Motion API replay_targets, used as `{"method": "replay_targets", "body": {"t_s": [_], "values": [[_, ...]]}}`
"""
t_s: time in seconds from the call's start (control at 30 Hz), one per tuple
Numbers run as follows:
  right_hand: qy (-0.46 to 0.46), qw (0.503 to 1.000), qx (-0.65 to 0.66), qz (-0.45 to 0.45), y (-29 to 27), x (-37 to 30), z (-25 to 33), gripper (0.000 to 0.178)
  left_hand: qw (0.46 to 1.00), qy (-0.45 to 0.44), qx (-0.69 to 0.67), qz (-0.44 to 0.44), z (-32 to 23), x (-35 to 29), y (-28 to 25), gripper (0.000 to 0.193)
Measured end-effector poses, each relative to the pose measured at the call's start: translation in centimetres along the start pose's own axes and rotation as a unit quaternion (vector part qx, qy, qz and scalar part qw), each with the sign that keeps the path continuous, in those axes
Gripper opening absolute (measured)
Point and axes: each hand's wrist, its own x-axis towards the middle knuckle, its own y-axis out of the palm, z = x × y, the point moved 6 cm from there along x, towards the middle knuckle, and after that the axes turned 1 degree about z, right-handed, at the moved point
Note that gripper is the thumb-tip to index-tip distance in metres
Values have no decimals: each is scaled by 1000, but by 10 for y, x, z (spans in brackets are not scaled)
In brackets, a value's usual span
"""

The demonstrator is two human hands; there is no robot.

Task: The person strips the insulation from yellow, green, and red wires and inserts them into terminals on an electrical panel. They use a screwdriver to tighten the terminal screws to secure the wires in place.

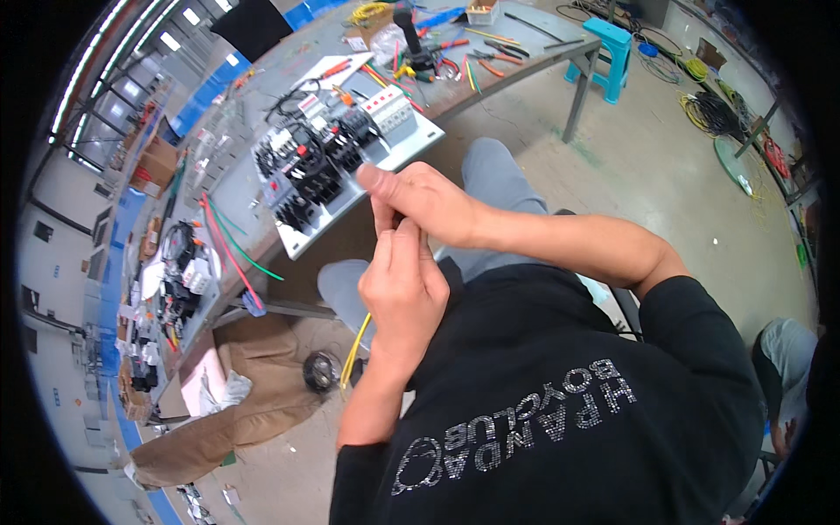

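Note:
My two hands meet in front of my body, just off the near edge of the workbench. My left hand (404, 284) is closed, its fingertips pinched together against the right hand. A yellow wire (355, 350) hangs down beside my left wrist and seems to come from that hand. My right hand (429, 203) is closed too, thumb out over the curled fingers; whatever lies between its fingertips is hidden. Beyond the hands a metal mounting plate (427, 136) rests on the bench edge, carrying black contactors (311, 179) and a white circuit breaker (389, 114).
On the workbench (477, 92) lie a black cordless driver (411, 39), pliers (490, 66) and loose wires. Red and green wires (232, 241) overhang its left edge. A turquoise stool (604, 57) stands at far right, near cable coils (709, 114). Another person's leg (787, 354) shows at right.

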Motion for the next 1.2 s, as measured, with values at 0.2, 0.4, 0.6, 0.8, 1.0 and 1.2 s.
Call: {"method": "replay_targets", "body": {"t_s": [0.2, 0.4, 0.6, 0.8, 1.0, 1.2], "values": [[124, 982, 138, 40, -21, -13, 12, 83, 995, -3, -48, -93, 16, 5, -33, 26], [124, 973, 125, 151, 10, -34, 19, 61, 993, -29, -43, -103, 27, -2, -44, 28], [115, 961, 192, 161, 16, -31, 6, 48, 992, -38, -87, -77, 32, -3, -38, 28], [33, 963, 259, 68, -37, -17, 26, 48, 912, -220, -330, 101, 72, -33, -25, 26], [21, 886, 453, 96, -33, -1, 6, 62, 852, -277, -440, 60, 91, -43, -18, 26], [-28, 994, 97, 52, -6, -5, 9, 38, 910, -243, -337, 19, 97, -38, -32, 22]]}}
